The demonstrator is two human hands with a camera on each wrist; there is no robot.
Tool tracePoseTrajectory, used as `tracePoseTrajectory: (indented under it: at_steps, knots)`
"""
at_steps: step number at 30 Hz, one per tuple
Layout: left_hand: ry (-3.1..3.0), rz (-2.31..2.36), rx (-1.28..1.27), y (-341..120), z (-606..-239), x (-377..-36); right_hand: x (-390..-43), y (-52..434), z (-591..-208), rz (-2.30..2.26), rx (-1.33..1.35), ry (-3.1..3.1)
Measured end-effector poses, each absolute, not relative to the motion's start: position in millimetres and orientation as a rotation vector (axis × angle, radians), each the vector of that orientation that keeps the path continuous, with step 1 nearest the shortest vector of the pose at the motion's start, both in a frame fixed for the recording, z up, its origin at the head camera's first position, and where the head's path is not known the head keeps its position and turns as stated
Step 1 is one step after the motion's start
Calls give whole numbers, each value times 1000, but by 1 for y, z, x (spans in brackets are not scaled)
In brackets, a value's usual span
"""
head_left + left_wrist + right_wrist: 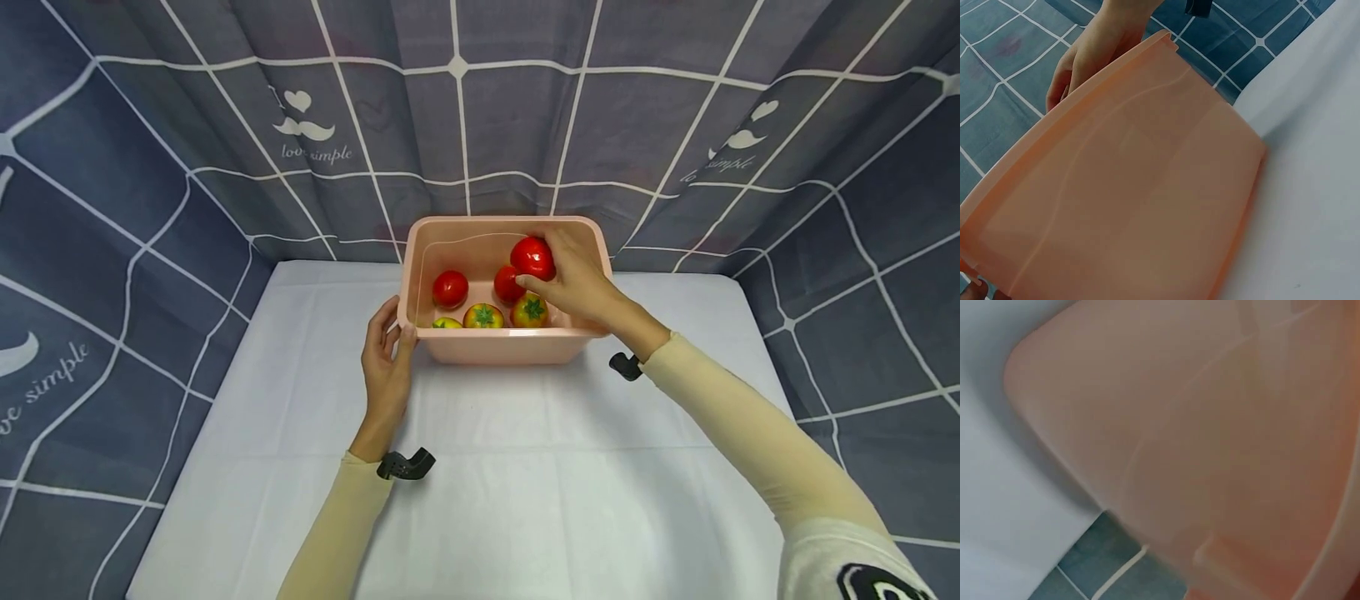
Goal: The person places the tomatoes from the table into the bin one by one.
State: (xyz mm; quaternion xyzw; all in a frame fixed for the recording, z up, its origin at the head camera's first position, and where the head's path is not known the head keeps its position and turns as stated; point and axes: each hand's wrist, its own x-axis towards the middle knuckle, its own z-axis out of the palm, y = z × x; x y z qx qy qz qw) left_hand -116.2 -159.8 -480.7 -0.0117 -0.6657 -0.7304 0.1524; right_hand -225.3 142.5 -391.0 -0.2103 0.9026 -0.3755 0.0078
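The red tomato [533, 257] sits in the grip of the right hand [581, 285], fingers curled over its top and far side and the thumb under its near side, held above the inside of the pink plastic tub [497, 343] toward the tub's back right corner. Just below and to the left of that grip lies a second red tomato [507, 284], partly covered by the held one; farther left is a third red tomato [450, 288]. Nearer the person than the grip, along the tub's front wall, lie a row of yellow-orange tomatoes with green stalk stars [483, 316], one of them right under the right thumb. The left hand [386, 362] rests against the tub's front left corner, its fingers fairly straight and the thumb laid on the rim, so that grip is spread rather than closed round anything; the left wrist view shows only the tub's outer wall [1135, 206] close up, with fingers at its far edge. The tub stands on a table [480, 500] covered in white cloth. Behind hangs a grey-blue curtain [150, 167] with a white grid, printed with a heart, a moustache and the words "love simple" [315, 153], repeated to the right and lower left.
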Motion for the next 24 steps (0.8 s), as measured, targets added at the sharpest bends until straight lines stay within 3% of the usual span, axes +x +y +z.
tracePoseTrajectory:
  at_steps: [16,24]
  knots:
    - [-1923,-2080,-39,-160,-484,-118,-220,145,-393,-1216,-626,2797]
    - [-1943,-2078,-44,-162,-484,-120,-200,159,-393,-1374,-621,2826]
